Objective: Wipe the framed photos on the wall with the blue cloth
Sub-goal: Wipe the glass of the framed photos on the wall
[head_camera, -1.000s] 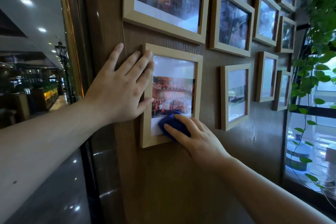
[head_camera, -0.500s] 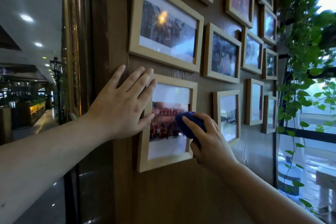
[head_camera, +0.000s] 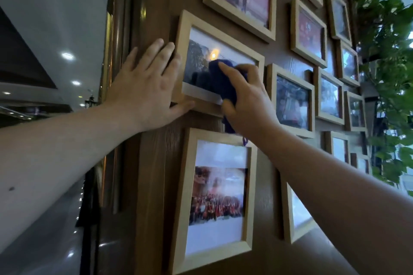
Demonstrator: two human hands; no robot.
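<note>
Several light wooden framed photos hang on a brown wood wall. My right hand (head_camera: 244, 98) presses the blue cloth (head_camera: 220, 79) flat against the glass of a landscape frame (head_camera: 185, 24) showing a dark evening scene. My left hand (head_camera: 146, 87) lies flat with fingers spread on the wall, its fingertips and thumb touching that frame's left side and bottom edge. Directly below hangs a portrait frame (head_camera: 248, 198) with a group photo in red. A loose end of the cloth dangles under my right wrist.
More frames (head_camera: 291, 98) fill the wall to the right and above. A leafy green climbing plant (head_camera: 388, 56) hangs by a bright window at the far right. On the left, a glossy pillar edge (head_camera: 114, 51) and a dim hall with ceiling lights.
Both hands have moved up from the portrait group photo to the landscape frame above it. The cloth now rests on the upper frame's glass, and my view has tilted upward.
</note>
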